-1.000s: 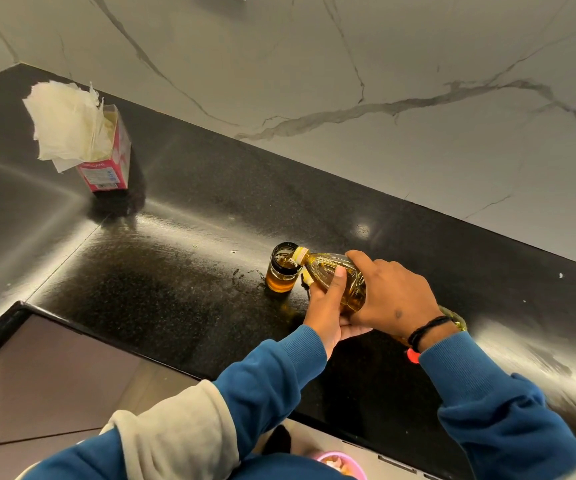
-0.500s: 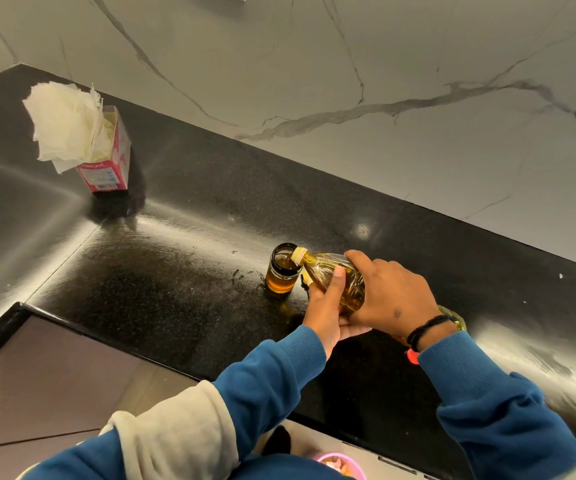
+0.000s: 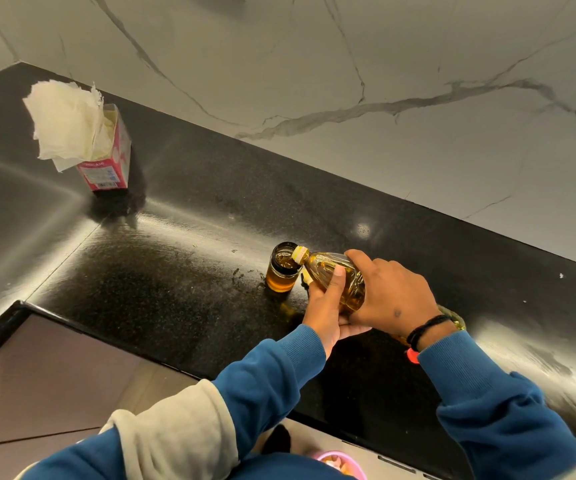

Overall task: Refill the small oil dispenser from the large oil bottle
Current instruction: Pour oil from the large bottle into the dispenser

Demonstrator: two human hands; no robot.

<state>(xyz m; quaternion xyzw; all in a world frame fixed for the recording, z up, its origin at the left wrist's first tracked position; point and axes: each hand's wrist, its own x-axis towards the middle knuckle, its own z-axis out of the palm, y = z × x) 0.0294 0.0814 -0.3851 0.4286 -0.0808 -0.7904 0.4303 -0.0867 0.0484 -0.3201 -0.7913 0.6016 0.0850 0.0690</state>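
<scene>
A small glass jar, the oil dispenser [image 3: 282,271], stands open on the black counter [image 3: 175,289], roughly half full of amber oil. The large clear oil bottle [image 3: 335,275] lies tilted nearly flat, its yellow-rimmed mouth [image 3: 299,253] over the jar's opening. My left hand [image 3: 328,306] cradles the bottle from below with the thumb up its side. My right hand [image 3: 390,296] grips the bottle's body from above. The bottle's base is hidden behind my right wrist.
A pink tissue box [image 3: 106,161] with white tissue sticking out stands at the far left of the counter. A marble wall [image 3: 383,81] runs behind. Small oil drips [image 3: 241,273] mark the counter left of the jar. The counter's front edge [image 3: 106,332] lies close below.
The bottle's mouth has crept slightly further over the jar's opening. Both hands keep the same hold.
</scene>
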